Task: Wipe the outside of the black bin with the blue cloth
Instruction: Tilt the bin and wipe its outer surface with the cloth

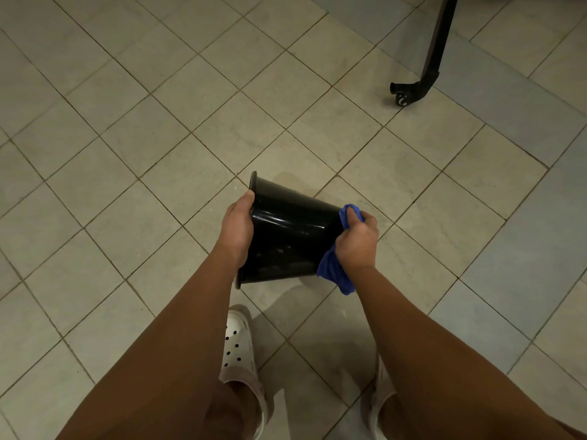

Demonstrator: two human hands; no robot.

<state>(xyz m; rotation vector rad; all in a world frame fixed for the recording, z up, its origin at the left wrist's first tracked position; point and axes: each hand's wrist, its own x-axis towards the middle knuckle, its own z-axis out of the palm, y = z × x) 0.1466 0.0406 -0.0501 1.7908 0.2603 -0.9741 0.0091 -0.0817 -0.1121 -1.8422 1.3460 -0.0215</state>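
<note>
Black bin held on its side above the tiled floor, rim toward the left hand, which is curled around that rim. At the bin's narrow base end, the right hand is closed around the bunched blue cloth, pressing it against the outer wall. White clog lies below the bin.

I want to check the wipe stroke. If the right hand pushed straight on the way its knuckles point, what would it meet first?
The right hand, bunching the blue cloth, points left toward the black bin; it would likely press into the bin's narrow base end at once.
</note>
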